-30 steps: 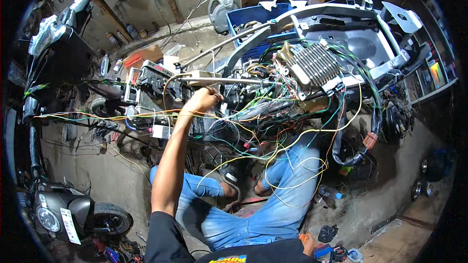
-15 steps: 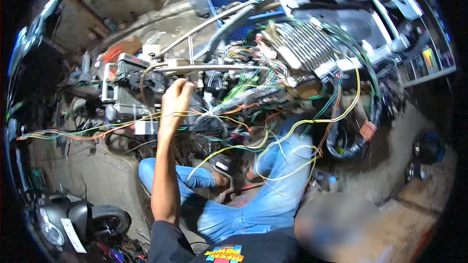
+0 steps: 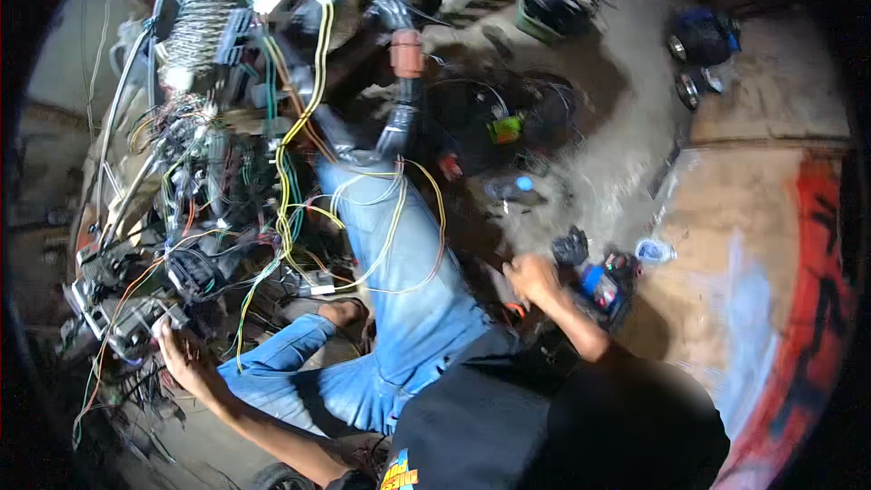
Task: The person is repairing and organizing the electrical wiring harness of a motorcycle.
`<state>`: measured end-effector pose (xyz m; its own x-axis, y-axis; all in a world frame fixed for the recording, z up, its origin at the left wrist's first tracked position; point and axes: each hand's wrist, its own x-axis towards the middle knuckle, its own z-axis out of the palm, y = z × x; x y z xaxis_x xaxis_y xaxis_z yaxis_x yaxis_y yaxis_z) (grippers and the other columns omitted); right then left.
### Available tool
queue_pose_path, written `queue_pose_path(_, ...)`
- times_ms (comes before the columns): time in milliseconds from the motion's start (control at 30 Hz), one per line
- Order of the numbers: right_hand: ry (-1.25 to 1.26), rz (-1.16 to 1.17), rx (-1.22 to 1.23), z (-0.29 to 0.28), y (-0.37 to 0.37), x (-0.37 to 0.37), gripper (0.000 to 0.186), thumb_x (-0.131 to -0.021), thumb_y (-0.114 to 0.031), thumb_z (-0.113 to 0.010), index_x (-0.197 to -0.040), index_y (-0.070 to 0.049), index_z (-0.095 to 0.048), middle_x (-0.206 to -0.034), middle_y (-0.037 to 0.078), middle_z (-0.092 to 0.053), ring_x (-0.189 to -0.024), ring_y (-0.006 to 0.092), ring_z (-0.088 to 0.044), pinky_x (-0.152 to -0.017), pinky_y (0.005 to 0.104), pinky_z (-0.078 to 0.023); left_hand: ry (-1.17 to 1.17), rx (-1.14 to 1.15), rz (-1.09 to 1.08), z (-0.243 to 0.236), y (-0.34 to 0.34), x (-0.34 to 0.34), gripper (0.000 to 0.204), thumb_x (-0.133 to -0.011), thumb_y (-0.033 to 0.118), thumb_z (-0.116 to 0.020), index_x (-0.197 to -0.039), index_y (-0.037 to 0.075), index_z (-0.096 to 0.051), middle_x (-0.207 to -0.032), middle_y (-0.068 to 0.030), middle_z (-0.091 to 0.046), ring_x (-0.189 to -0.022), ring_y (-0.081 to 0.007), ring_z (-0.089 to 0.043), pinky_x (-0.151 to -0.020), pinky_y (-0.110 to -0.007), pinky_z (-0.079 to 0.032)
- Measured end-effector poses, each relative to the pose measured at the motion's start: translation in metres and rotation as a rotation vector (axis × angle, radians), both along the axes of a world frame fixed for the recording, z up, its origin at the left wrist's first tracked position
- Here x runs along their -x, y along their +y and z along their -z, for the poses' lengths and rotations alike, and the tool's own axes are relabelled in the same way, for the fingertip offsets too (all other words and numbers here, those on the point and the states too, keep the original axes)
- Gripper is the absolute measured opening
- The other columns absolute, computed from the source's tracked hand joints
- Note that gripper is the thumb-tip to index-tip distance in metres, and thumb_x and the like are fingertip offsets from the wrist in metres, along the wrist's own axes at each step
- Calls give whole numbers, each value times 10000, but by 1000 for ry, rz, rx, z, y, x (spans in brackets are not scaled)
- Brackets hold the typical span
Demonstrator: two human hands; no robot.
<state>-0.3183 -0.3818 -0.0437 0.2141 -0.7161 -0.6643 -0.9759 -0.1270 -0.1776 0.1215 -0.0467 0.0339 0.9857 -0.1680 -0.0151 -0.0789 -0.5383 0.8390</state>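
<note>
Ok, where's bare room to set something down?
Bare: grey floor between blue-capped bottle and tan panel; also that panel, between pale tub and red band. Crowded: wires beyond left hand, clutter beside right hand.

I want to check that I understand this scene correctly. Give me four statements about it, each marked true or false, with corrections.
1. The left hand is close to a grey metal part. True.
2. The right hand lies among the yellow wires. False: the wires are to the left of that hand.
3. An orange-brown block sits on the black cable bundle. True.
4. The trousers are red. False: the trousers are blue.
</note>
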Motion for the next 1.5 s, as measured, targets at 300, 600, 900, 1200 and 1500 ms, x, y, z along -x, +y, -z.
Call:
queue_pose_path(300,-4,157,156,58,-27,47,334,-793,-353,-606,-855,-35,-685,-863,226,-647,-856,399,-629,-736,454,-491,-356,-379,349,0,18,3,456,-899,76,-473,-1349,15,-435,-1307,-212,-486,-1181,-321,-482,-931,-370,-420)
queue_pose_path(600,10,184,105,109,-20,73,318,-793,-349,-596,-830,-47,-691,-849,215,-652,-846,379,-636,-732,440,-493,-60,-61,100,-12,-6,17,283,-941,218,-510,-1164,50,-557,-947,4,-515,-714,-38,-440,-544,-165,-335)
queue_pose_path(900,-246,143,74,116,-20,57,295,-828,-318,-573,-812,-52,-698,-793,205,-650,-732,388,-627,-650,434,-474,155,72,-67,-27,-29,20,129,-919,201,-591,-862,87,-610,-672,82,-430,-502,7,-287,-435,-185,-201)
queue_pose_path(1200,-464,53,115,38,-30,-24,339,-916,-270,-549,-760,7,-665,-703,102,-663,-658,174,-602,-647,319,-444,334,-11,309,-28,-2,21,157,-902,166,-606,-857,19,-576,-743,28,-517,-730,-49,-469,-680,-209,-390)
queue_pose_path(1500,-808,-570,13,-114,76,-172,308,-890,-119,-583,-636,49,-538,-534,81,-495,-499,105,-446,-480,278,-346,506,630,27,33,43,28,239,-942,255,-531,-1095,72,-552,-631,76,-391,-481,-10,-304,-433,-188,-232)
